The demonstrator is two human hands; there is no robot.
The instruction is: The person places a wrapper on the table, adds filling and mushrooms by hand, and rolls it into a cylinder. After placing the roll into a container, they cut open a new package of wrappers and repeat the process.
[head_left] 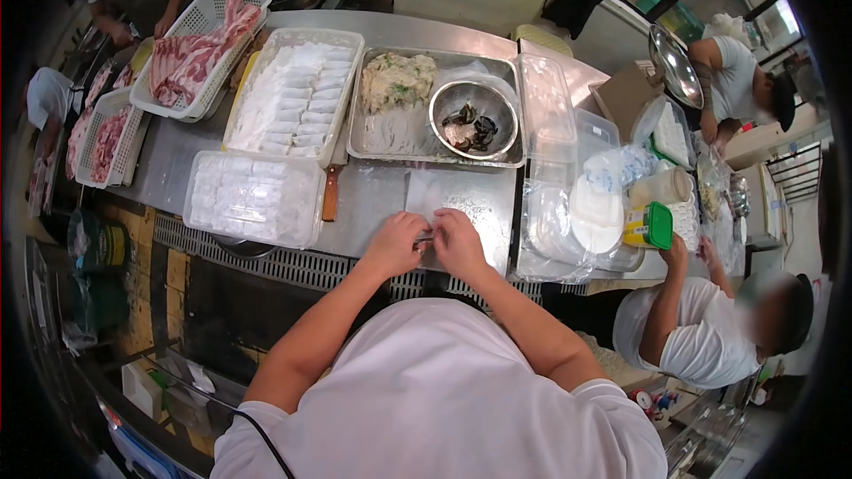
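Note:
My left hand (397, 244) and my right hand (461, 246) meet at the near edge of the steel table (373, 200). Both have their fingers curled in and pinched together. Between the fingertips shows a small greyish thing, too small and covered to name. A thin whitish sheet (422, 191) lies on the table just beyond my hands. Farther back, a metal bowl (507, 144) with dark pieces sits in a steel tray (364, 153), beside a pale, green-flecked filling (397, 82). To the left of my hands lies a wooden-handled knife (331, 193), its blade partly hidden.
On the left stand a tub (353, 46) of white rolls, a lidded plastic box (255, 200) and baskets of raw meat (206, 58). Plastic containers (596, 213) crowd the right side. One co-worker (683, 324) there holds a green-lidded tub (649, 225); others stand farther off.

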